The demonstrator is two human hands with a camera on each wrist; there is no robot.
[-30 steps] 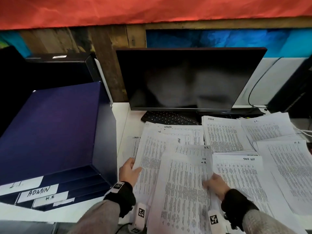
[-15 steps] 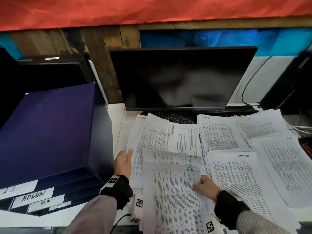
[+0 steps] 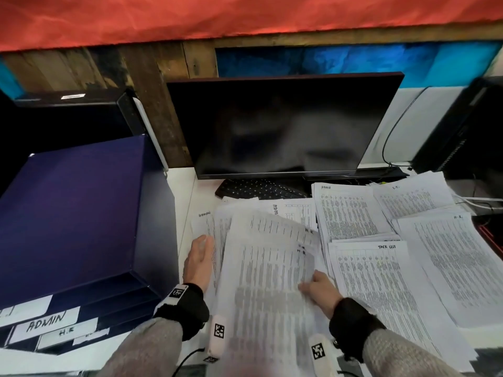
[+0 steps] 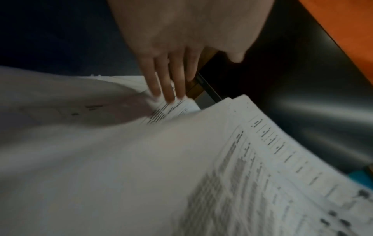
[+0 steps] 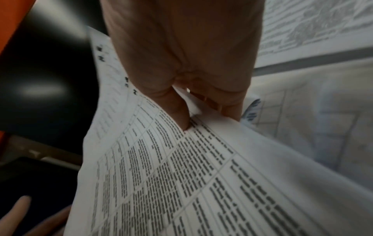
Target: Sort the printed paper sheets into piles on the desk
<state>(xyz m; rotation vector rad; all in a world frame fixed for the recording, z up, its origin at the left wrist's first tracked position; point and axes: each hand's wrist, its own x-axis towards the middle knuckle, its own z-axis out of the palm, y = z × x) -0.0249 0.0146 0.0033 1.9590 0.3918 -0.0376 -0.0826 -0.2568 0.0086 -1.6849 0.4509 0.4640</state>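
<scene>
Where monitor [image 3: 283, 126] looms: sheets [image 3: 266, 281] (keyboard [image 3: 255, 189] half-buried)

Right hand [image 3: 317, 288] pinches a lifted sheet [image 3: 268, 270] over paper piles [image 3: 381, 270] on a desk [image 3: 187, 186]. Left hand [image 3: 198, 263] lies flat beside it. Dark monitor [image 3: 280, 126] behind.
</scene>
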